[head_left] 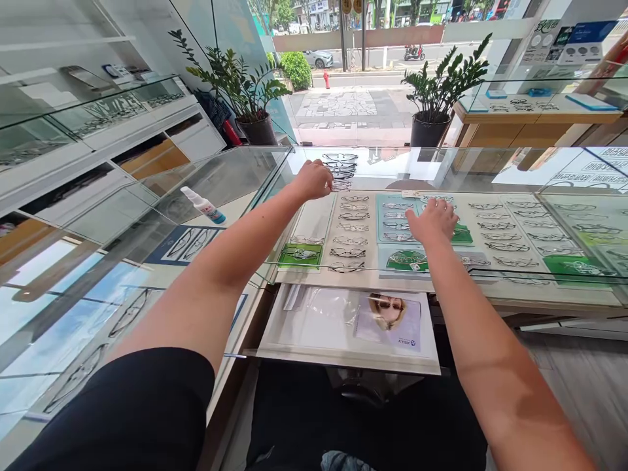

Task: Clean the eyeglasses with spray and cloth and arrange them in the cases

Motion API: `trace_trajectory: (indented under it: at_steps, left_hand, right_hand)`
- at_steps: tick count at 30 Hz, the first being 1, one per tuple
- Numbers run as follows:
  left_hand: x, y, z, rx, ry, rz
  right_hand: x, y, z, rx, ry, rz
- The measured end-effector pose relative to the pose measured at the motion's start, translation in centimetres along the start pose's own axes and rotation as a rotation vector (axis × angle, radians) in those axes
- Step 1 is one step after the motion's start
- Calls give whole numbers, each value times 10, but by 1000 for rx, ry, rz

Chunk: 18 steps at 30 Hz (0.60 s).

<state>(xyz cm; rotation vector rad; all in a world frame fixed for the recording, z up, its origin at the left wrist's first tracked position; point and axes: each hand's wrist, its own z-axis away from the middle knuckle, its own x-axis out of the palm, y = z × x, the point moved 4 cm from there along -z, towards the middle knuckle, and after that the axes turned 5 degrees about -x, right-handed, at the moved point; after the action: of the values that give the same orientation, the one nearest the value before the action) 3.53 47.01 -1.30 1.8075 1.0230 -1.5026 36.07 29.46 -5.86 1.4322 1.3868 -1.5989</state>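
My left hand (314,178) reaches over the glass counter top, its fingers curled closed at the left end of the nearest pair of eyeglasses (342,186). The fingertips are partly hidden, but they appear to pinch that pair. Behind it, several dark-framed eyeglasses (340,165) lie in a column on the glass. To the right, my right hand (434,221) is open, palm down and fingers apart, at the glass. Under it, inside the display case, are rows of eyeglasses (353,227) and a pale blue tray (387,197).
A drawer (294,333) stands pulled out before me, with a printed card (390,320) and clear plastic inside. A spray bottle (203,205) is on the left counter. Two potted plants (258,131) (432,127) stand beyond, before the shop window. More display cases (534,118) flank both sides.
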Motion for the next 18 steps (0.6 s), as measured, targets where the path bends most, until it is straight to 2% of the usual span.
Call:
trace_trajectory:
  at_steps: [5,9,12,14,16,18]
  left_hand:
    - [-13,7,10,-37,-44,-28]
    - [-33,23,42,-4,-120,19]
    - [-59,45,84,55,-144,91]
    - [-81,67,121,121,-176,136]
    - [-105,95,162,200,-261,198]
    - [-124,126,204,275,-394,276]
  right_hand:
    - [-3,-4,3,4,-37,15]
    - [-6,-7,4,17,-68,25]
    - [-6,-6,4,18,-66,18]
    - [-5,-5,3,10,-67,15]
    - [-4,-4,2,1,-64,15]
    - [-3,-1,1,-3,-50,14]
